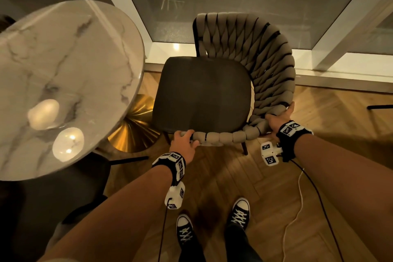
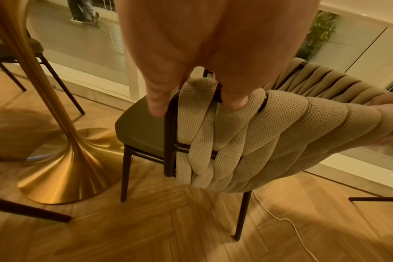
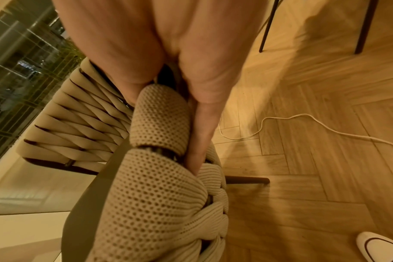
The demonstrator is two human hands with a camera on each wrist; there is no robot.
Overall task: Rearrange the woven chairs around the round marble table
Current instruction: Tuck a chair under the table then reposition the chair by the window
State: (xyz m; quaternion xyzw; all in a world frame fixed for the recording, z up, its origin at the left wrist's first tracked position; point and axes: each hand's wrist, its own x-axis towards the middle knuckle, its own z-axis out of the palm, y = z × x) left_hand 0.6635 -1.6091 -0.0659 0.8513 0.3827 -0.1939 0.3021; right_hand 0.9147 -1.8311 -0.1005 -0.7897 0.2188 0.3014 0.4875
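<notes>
Beside the round marble table (image 1: 63,66), at its window-side edge, stands a woven chair (image 1: 251,53) with a dark seat (image 1: 202,93), its backrest curving round toward the person. No brand or legible writing shows anywhere; only black-and-white square markers on the wrist bands (image 1: 290,128). The left hand (image 1: 184,144) curls over the near end of the chair's woven top rail, fingers (image 2: 156,99) over the dark frame and thumb on the knit straps. The right hand (image 1: 278,118) grips the rail at the curve farther right, fingers wrapped around the padded weave. The seat's left edge sits just beside the table's rim and above the gold pedestal base (image 2: 63,170). Herringbone wood floor (image 1: 340,176) lies open behind and to the right, crossed by a white cable (image 3: 303,122); the window sill (image 1: 340,70) runs close behind the chair's far side.
</notes>
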